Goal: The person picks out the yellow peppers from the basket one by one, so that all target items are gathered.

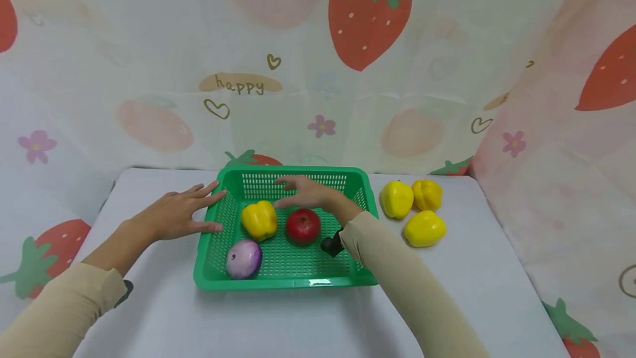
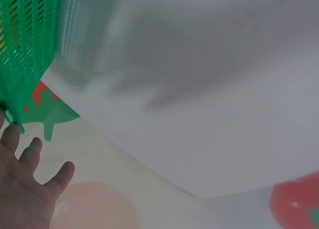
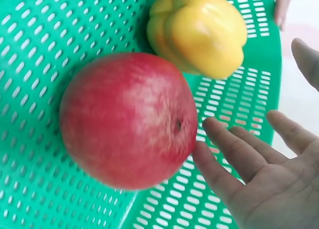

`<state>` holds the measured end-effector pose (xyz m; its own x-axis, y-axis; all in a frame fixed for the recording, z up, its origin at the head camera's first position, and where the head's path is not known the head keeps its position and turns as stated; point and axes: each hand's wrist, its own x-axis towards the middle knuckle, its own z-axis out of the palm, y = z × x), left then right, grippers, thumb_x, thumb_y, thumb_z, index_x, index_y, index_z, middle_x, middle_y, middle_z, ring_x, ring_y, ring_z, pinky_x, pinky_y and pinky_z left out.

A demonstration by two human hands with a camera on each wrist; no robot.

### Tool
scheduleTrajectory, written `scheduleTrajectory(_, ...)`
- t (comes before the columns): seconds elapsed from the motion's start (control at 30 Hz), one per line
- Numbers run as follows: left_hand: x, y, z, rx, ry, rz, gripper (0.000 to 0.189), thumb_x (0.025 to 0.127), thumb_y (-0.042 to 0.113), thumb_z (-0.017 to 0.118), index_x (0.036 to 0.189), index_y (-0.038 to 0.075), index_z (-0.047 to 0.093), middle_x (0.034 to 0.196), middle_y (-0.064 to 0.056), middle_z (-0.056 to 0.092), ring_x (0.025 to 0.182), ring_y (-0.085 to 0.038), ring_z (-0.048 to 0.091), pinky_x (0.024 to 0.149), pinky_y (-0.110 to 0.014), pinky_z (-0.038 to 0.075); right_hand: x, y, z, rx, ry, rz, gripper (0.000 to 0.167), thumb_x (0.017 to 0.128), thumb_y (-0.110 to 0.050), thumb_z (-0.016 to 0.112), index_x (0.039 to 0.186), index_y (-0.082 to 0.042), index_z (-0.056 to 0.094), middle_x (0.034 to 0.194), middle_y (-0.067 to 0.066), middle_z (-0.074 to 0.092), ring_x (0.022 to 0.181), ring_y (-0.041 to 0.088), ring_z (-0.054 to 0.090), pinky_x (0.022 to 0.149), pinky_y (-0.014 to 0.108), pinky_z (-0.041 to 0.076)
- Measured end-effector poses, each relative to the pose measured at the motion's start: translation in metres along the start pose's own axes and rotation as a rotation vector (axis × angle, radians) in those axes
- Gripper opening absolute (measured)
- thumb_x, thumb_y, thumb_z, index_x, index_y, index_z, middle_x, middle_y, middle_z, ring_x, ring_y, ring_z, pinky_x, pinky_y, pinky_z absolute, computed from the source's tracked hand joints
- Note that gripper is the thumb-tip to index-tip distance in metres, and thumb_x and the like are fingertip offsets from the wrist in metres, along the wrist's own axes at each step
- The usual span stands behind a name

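A green plastic basket [image 1: 318, 283] stands on the white table. In it lie a yellow bell pepper [image 1: 259, 220], a red apple [image 1: 303, 226] and a round purple-and-white vegetable [image 1: 244, 259]. My left hand [image 1: 181, 211] is at the basket's left rim with its fingers spread; in the left wrist view, fingertips of that hand [image 2: 27, 181] meet the green rim. Over the basket's back half hovers my right hand [image 1: 304, 192], holding nothing. The right wrist view has its loosely extended fingers [image 3: 232, 146] beside the apple [image 3: 129, 120], with the pepper [image 3: 197, 32] beyond.
To the right of the basket, a yellow apple-shaped fruit [image 1: 397, 199], another yellow bell pepper [image 1: 427, 195] and a yellow lemon-shaped fruit [image 1: 425, 228] lie close together on the table [image 1: 477, 269]. A strawberry-print cloth [image 1: 318, 93] hangs behind the table and at its sides.
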<state>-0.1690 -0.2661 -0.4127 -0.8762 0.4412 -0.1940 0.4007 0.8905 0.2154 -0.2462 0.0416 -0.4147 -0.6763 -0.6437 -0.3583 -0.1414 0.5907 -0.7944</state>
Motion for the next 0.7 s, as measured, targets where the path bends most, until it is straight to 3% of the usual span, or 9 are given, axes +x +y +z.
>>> scheduleTrajectory(0.3, 0.001, -0.001, 0.0, -0.001, -0.009, -0.009, 0.088, 0.087, 0.071, 0.055, 0.155, 0.017, 0.037, 0.162, -0.017, 0.026, 0.144, -0.049, 0.026, 0.105, -0.073, 0.029, 0.015, -0.008, 0.014, -0.074, -0.023, 0.004, 0.072, 0.092, -0.034, 0.07, 0.153, -0.01, 0.038, 0.152, 0.019, 0.043, 0.139, 0.033, 0.042, 0.111, 0.047, 0.04)
scheduleTrajectory(0.57, 0.0, -0.001, 0.001, -0.006, -0.008, -0.016, 0.088, 0.087, 0.071, 0.056, 0.154, 0.017, 0.038, 0.162, -0.017, 0.026, 0.143, -0.049, 0.026, 0.105, -0.074, 0.028, 0.024, -0.01, 0.027, -0.017, -0.049, 0.028, 0.073, 0.09, -0.031, 0.073, 0.152, -0.011, 0.04, 0.152, 0.013, 0.045, 0.138, 0.029, 0.043, 0.112, 0.043, 0.039)
scheduleTrajectory(0.7, 0.0, -0.002, 0.001, -0.015, -0.008, -0.017, 0.088, 0.087, 0.069, 0.057, 0.155, 0.017, 0.037, 0.162, -0.017, 0.026, 0.144, -0.049, 0.026, 0.105, -0.074, 0.028, 0.029, -0.008, 0.034, -0.05, -0.053, 0.05, 0.07, 0.09, -0.029, 0.075, 0.151, -0.013, 0.044, 0.147, 0.01, 0.049, 0.13, 0.027, 0.049, 0.109, 0.038, 0.042)
